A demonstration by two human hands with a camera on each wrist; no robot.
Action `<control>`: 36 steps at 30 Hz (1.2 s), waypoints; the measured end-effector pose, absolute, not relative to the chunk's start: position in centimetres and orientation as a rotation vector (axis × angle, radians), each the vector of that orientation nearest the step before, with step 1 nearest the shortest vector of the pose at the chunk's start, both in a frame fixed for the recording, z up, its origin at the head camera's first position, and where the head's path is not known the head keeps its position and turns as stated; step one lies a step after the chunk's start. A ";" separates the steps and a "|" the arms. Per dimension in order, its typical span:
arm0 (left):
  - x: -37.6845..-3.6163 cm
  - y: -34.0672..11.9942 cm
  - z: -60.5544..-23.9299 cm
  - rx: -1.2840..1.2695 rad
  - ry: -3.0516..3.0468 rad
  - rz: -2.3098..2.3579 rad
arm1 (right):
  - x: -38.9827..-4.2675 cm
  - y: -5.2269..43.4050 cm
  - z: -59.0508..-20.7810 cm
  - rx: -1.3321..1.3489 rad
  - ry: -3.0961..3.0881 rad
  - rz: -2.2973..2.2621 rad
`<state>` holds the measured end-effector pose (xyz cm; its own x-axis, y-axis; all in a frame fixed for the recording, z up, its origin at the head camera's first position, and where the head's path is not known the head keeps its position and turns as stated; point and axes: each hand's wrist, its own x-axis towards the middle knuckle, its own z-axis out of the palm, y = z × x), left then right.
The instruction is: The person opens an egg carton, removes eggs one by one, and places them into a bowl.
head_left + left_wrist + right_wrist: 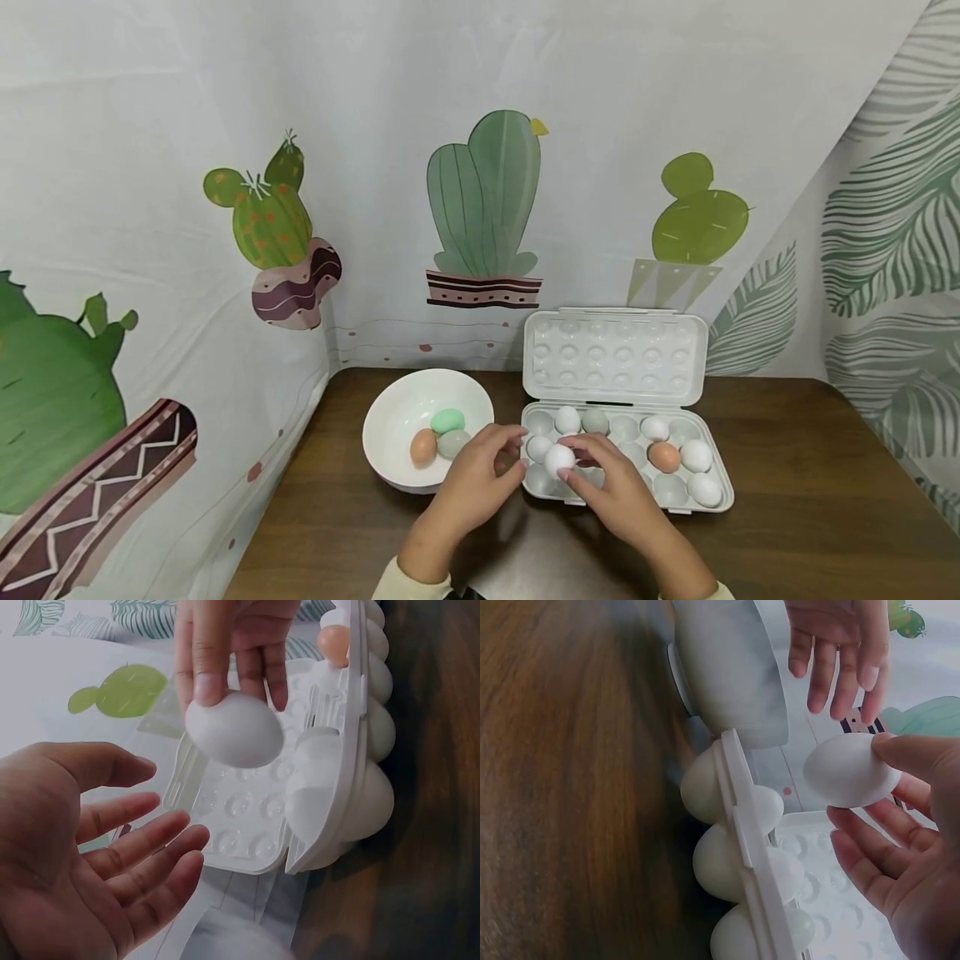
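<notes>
A white egg [559, 462] is pinched between the thumb and fingers of my right hand [617, 490], above the left part of a white egg carton [720, 467]. The right wrist view shows that egg [851, 771] lifted off the carton. My left hand [480, 479] is between the bowl and the carton, fingers spread and holding nothing; in the left wrist view its palm [97, 855] faces the egg. Several white eggs, a brown egg [664, 457] and a grey-green egg [596, 421] sit in the carton's cups, among cups with no egg.
A white bowl [386, 400] left of the carton holds a brown egg [423, 447], a mint-green egg [447, 421] and a grey-green egg [453, 445]. The carton's lid [615, 358] stands raised against the cactus-print cloth [375, 208]. Everything rests on a dark wooden table [795, 517].
</notes>
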<state>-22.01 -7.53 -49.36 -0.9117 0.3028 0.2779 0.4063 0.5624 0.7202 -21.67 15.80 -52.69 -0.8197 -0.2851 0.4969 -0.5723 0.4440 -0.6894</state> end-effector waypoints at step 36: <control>-21.4 -5.3 -50.3 -0.776 -2.606 -1.243 | -21.1 15.2 -52.1 0.761 -2.289 1.399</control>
<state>-21.44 -5.33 -50.34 -0.8545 0.3868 0.3467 0.5129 0.5222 0.6814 -21.13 15.17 -52.06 -0.7939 -0.2604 0.5494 -0.6077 0.3678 -0.7039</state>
